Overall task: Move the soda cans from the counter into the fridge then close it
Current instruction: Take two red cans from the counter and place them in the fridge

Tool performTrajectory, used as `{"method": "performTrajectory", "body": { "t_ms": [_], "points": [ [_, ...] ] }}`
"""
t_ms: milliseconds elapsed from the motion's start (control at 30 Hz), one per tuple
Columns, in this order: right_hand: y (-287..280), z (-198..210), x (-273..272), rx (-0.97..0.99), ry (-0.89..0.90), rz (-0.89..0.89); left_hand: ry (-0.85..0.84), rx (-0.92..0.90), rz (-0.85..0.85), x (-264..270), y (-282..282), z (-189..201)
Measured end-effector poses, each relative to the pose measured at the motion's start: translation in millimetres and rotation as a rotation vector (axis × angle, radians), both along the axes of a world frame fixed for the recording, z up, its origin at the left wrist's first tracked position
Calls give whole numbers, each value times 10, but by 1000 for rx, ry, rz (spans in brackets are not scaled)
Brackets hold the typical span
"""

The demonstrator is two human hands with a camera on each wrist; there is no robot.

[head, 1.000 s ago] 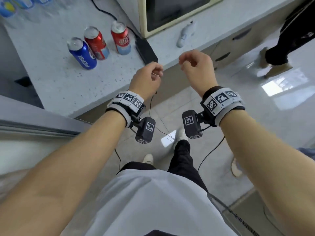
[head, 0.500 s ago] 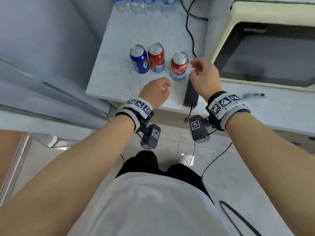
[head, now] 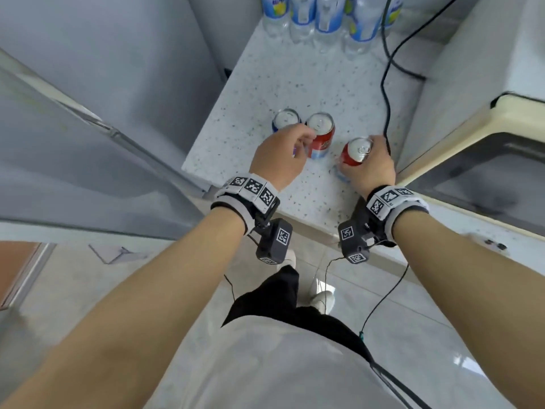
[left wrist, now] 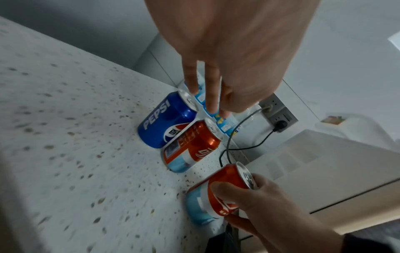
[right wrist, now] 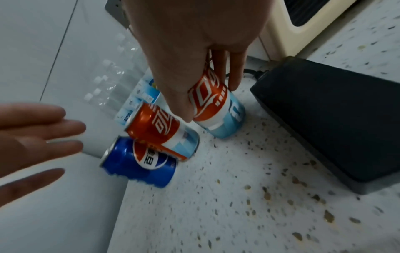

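Three soda cans stand on the speckled counter (head: 259, 84). A blue Pepsi can (head: 285, 118) (left wrist: 164, 119) (right wrist: 138, 162) is on the left, touching a red can (head: 321, 134) (left wrist: 190, 145) (right wrist: 162, 131) in the middle. My right hand (head: 376, 154) (left wrist: 255, 196) (right wrist: 194, 51) grips a second red can (head: 355, 153) (left wrist: 220, 191) (right wrist: 216, 106), thumb on one side and fingers on the other, the can's base on the counter. My left hand (head: 295, 146) (right wrist: 39, 137) hovers over the blue and middle cans with straight, spread fingers (left wrist: 212, 95), holding nothing.
The grey fridge (head: 88, 113) stands left of the counter, its doors closed in view. Water bottles (head: 324, 19) line the back wall. A black cable (head: 386, 84) runs to a black box (right wrist: 324, 119) right of the held can. A cream microwave (head: 472, 143) sits at the right.
Both hands moved forward from over the floor onto the counter. The right hand closed round the right red can; the left hand opened above the other two cans. The head view swung left.
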State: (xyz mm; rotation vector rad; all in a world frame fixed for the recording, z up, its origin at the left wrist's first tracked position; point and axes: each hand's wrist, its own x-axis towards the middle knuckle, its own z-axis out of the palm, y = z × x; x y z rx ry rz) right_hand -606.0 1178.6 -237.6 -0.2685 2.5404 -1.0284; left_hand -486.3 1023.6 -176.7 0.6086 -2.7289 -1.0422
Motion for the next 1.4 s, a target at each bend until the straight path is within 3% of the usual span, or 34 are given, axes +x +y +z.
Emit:
{"method": "performTrajectory", "body": {
  "t_ms": [67, 167, 333, 400, 533, 767, 900, 1066, 1400],
  "points": [
    [31, 63, -21, 14, -2, -19, -13, -175, -15, -185, -103, -8],
    [129, 227, -11, -42, 38, -47, -160, -401, -87, -547, -204, -49],
    [315, 522, 40, -117, 73, -65, -494, -546, -318, -1001, -235, -165],
    [394, 588, 68, -142, 65, -75, -550, -604, -397, -1114, -226, -224],
    [484, 601, 191, -139, 63, -67, -540, -606, -464, -1229, -220, -300],
    [546, 664, 340, -109, 63, 55, -412, -335, -309, -1123, -190, -145],
    [596, 732, 347, -147, 78, 107, -301, -184, -198, -929, -88, 53],
    [711, 781, 357, -221, 98, 179, -262, -185, -51, -415, 119, 309],
    [538, 600, 970, -387, -39, 445, -303, -105, 316, 1442, 705, 410]
  ]
}}
